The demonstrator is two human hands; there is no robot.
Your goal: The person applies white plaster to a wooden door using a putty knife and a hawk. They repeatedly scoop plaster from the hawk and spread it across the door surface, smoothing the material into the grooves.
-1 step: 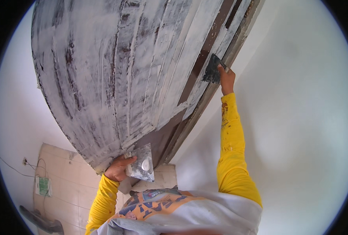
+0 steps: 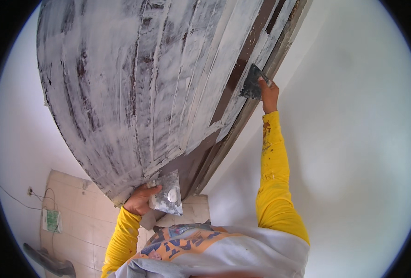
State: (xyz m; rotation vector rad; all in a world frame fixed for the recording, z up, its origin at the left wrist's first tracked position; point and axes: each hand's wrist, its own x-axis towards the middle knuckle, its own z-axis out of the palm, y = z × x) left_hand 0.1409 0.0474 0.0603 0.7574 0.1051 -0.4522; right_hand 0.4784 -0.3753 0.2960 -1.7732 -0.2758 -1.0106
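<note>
A large dark brown panelled door [image 2: 115, 106], streaked with white filler, fills the upper left. At its right-hand side, my right hand [image 2: 269, 96] grips a putty knife [image 2: 250, 86] with a broad dark blade. That blade lies against the white-smeared strip beside the brown band. Lower down, my left hand [image 2: 139, 200] is closed around a flat, stained metal putty knife [image 2: 160, 203] near the door's bottom edge. A small mound of white filler [image 2: 172, 194] rests on that blade. The left tool's handle is hidden.
A white wall [image 2: 353, 129] rises close to my right arm. Pale tiles [image 2: 80, 211] spread at lower left, with thin cables [image 2: 52, 197], a green and white packet [image 2: 52, 221] and a dark curved object [image 2: 50, 260]. A bare, rough edge [image 2: 279, 58] borders the door.
My right hand and its putty knife have shifted very slightly to the right and down. My left hand stays in place.
</note>
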